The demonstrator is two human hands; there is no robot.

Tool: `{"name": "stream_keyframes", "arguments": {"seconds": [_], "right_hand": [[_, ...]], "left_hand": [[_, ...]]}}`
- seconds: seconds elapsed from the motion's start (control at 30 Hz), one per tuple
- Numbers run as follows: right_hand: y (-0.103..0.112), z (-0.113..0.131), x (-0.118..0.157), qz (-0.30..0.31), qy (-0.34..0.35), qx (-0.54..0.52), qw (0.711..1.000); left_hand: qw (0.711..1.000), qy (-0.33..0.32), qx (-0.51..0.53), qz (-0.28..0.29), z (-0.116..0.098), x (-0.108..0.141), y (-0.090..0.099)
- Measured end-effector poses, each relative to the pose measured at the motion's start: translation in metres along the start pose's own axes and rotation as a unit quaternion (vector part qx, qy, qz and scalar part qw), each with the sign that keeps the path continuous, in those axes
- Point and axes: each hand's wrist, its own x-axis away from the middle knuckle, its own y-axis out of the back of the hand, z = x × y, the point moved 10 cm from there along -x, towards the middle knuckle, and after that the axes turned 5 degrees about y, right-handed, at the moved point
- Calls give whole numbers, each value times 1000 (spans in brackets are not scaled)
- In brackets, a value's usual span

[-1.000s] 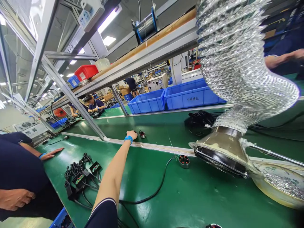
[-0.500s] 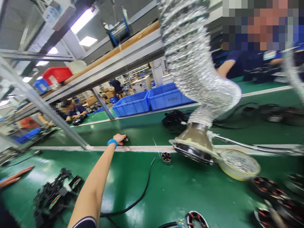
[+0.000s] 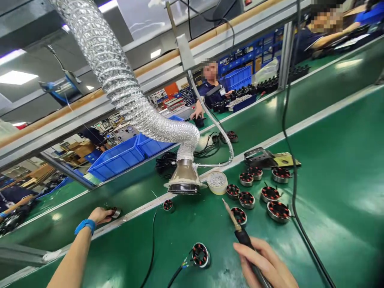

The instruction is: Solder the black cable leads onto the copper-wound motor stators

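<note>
My left hand [image 3: 100,217], with a blue band at the wrist, reaches out over the green channel behind the white rail. Its fingers are closed on a motor stator [image 3: 115,213], a small metal ring with dark windings. A soldering iron [image 3: 243,236] is gripped in my right hand [image 3: 264,262], its tip pointing up and left beside the stator group. One wired stator [image 3: 201,255] lies at the front with its black cable. Another small stator [image 3: 168,205] with a cable sits near the rail.
Several stators [image 3: 278,211] with red windings lie to the right. A fume hood [image 3: 183,180] hangs from a silver duct [image 3: 120,76], beside a round tub [image 3: 217,183]. A black cable [image 3: 286,128] drops on the right. Blue bins [image 3: 117,157] and a co-worker [image 3: 210,90] are behind.
The view has swung right, bringing my right hand and the soldering iron into sight. My left hand remains at the stator behind the rail.
</note>
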Motion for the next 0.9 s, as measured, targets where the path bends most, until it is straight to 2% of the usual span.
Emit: {"name": "stream_keyframes", "arguments": {"seconds": [0.1,0.17,0.27,0.37,0.43,0.5,0.6,0.67,0.77,0.9], "right_hand": [[10,4,-6,-43,-13,-21,999],[15,2,-9,-68,-28,-20,997],[24,0,-10,-108,-39,-11,993],[34,-1,-11,-142,-43,0,989],[41,-4,-11,-160,-56,0,985],[51,-11,-8,-180,-93,-8,979],[70,-23,1,-203,-155,-21,967],[85,-27,9,-211,-170,-18,962],[108,-25,20,-223,-156,8,962],[126,-18,30,-221,-123,85,964]], "left_hand": [[997,-15,26,66,-5,22,-1],[990,-64,48,120,-25,56,-1],[964,-188,34,186,-77,144,-4],[931,-304,-9,200,-137,248,-17],[894,-388,-31,222,-176,316,-40],[854,-459,-62,236,-206,371,-71],[809,-535,-94,225,-235,430,-122],[795,-553,-108,226,-245,455,-157],[780,-563,-140,234,-260,482,-203],[758,-592,-190,196,-294,501,-238]]}}
